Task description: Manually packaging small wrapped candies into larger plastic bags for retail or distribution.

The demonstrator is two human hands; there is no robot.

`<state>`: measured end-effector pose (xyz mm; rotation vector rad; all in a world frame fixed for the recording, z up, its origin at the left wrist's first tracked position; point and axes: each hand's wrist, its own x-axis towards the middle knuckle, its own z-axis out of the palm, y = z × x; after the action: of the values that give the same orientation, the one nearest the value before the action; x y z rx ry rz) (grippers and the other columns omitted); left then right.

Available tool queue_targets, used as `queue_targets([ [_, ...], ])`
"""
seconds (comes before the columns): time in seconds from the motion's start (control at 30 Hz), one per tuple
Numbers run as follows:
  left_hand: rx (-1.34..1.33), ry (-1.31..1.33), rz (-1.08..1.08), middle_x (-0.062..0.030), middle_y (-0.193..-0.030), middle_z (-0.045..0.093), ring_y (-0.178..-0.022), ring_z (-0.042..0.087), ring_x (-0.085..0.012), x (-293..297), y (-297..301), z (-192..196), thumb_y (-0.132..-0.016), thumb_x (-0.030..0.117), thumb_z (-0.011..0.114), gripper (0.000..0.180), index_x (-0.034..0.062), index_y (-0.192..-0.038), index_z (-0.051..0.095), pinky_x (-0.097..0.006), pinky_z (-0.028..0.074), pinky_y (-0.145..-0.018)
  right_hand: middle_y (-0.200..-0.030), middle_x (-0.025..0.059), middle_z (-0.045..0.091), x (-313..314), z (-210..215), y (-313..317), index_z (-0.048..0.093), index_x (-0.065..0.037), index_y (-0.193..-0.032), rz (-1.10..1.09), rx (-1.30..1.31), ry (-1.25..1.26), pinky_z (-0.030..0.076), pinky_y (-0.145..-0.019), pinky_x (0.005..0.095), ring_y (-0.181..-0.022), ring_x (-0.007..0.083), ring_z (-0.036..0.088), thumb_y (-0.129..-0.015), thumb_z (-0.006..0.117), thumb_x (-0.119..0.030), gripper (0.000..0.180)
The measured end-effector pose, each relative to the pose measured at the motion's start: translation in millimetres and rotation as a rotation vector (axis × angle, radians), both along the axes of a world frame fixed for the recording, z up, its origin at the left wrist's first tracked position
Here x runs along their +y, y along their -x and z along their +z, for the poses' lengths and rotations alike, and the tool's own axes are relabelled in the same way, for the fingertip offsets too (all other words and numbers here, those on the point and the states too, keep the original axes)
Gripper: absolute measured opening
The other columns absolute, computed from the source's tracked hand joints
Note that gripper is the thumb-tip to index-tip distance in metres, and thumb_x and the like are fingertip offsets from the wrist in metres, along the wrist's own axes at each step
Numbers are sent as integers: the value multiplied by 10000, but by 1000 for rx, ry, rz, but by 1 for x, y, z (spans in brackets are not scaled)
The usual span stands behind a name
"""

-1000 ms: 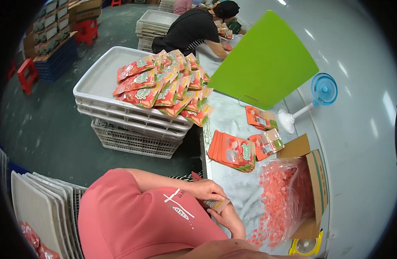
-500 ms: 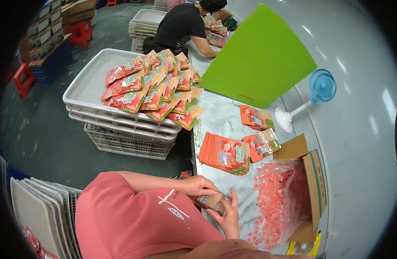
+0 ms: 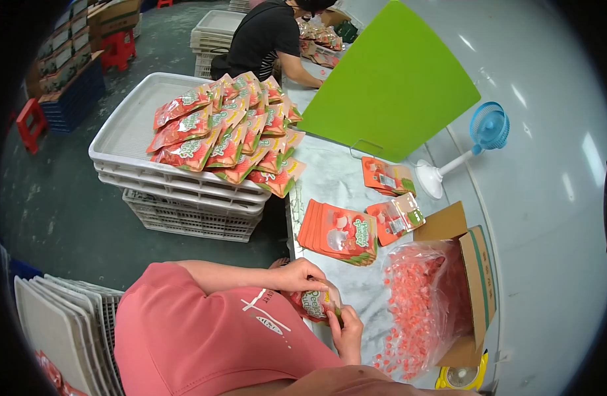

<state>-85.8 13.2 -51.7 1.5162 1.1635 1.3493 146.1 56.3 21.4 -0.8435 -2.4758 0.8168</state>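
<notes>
Close in front of my body, at the near table edge, I hold a red snack pouch (image 3: 310, 303) with a pale band and green trim between both hands. The fingers of my left hand (image 3: 299, 274) grip its upper edge. My right hand (image 3: 346, 335) pinches the end nearest the table, thumb and fingers closed on it. Just beyond my hands lies a fanned stack of flat red pouches (image 3: 340, 232). To the right, small red wrapped pieces (image 3: 409, 310) spill from a clear plastic bag inside a cardboard box (image 3: 483, 284).
Filled pouches (image 3: 231, 132) are heaped on stacked white trays (image 3: 128, 125) at the left. More flat pouches (image 3: 387, 177) lie by a blue fan (image 3: 491, 125) and a green board (image 3: 396, 86). A yellow scale (image 3: 463, 375) sits lower right. A co-worker (image 3: 264, 39) bends over the far table.
The pouch has turned so its printed front shows more. My right hand's spread fingers have closed onto the pouch edge. The whole view has shifted slightly.
</notes>
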Motion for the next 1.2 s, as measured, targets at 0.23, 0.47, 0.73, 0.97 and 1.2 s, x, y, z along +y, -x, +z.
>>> queue_targets([
  [0.23, 96, -31, 53, -88, -771, 690, -685, 634, -151, -1, 3, 5, -918, 219, 717, 201, 19, -943, 723, -290, 500, -640, -878, 163, 681, -13, 10, 16, 635, 22, -934, -140, 150, 178, 527, -657, 355, -752, 320, 689, -853, 734, -64, 155],
  [0.47, -31, -86, 37, -95, -737, 658, -670, 615, -128, -11, -5, 15, -892, 188, 724, 187, 10, -947, 708, -285, 491, -619, -825, 127, 668, 3, -4, 16, 663, -6, -929, -63, 60, 79, 516, -644, 345, -714, 278, 676, -817, 749, -37, 145],
  [0.73, 47, -110, -128, -86, -868, 684, -785, 655, -194, -11, -11, -3, -895, 135, 714, 146, 6, -963, 719, -316, 513, -692, -755, 135, 597, 2, -5, 22, 649, -7, -849, 49, -43, 72, 471, -610, 364, -660, 318, 598, -851, 725, -96, 117],
  [0.97, 39, -93, 14, -120, -843, 676, -757, 667, -210, -8, -5, -9, -855, 177, 742, 209, -6, -946, 700, -320, 519, -675, -740, 128, 578, 6, -17, 15, 634, 34, -858, 12, 27, 61, 433, -602, 327, -628, 223, 527, -873, 694, -57, 110],
  [1.2, -115, 228, -122, -69, -833, 669, -732, 650, -157, -9, 15, 13, -894, 175, 726, 185, 10, -971, 691, -303, 514, -658, -735, 119, 573, -3, -11, 8, 661, 24, -876, -28, 61, 92, 437, -567, 334, -602, 222, 549, -879, 705, -63, 97],
])
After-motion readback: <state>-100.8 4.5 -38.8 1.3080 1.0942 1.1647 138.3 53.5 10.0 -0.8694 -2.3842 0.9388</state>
